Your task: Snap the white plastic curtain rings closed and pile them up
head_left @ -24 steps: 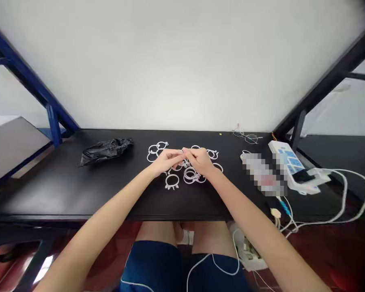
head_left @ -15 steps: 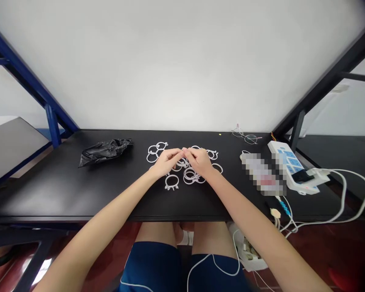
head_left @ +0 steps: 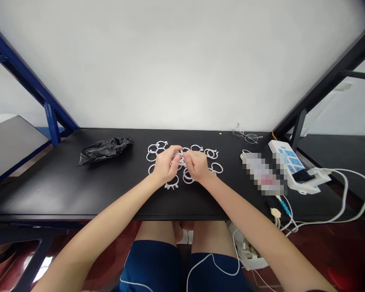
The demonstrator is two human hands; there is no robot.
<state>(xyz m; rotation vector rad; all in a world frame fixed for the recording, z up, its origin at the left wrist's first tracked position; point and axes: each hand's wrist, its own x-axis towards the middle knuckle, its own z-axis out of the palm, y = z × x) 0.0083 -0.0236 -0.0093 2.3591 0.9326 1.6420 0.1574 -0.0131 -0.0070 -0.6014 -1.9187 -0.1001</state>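
Observation:
My left hand [head_left: 166, 164] is over the middle of the black desk, fingers curled round the edge of a white plastic ring [head_left: 180, 154] and thumb a little apart from them. Closed in a pinch, my right hand [head_left: 197, 164] meets the same ring from the right; its fingers hide much of it. Under and around both hands lie several more white rings with small prongs. One prongy ring [head_left: 172, 186] lies in front of my left hand, a cluster [head_left: 152, 156] at its left, and others [head_left: 211, 153] to the right.
A crumpled black plastic bag [head_left: 105, 151] lies at the left of the desk [head_left: 115, 198]. On the right are eyeglasses [head_left: 251, 138], a blurred-out phone-like object [head_left: 263, 172], a white power strip [head_left: 292, 164] and trailing white cables [head_left: 342, 194]. A white wall stands behind.
My hands have drawn slightly apart from fingertip contact. The left thumb has dropped away from the fingers, and the right hand has curled tighter.

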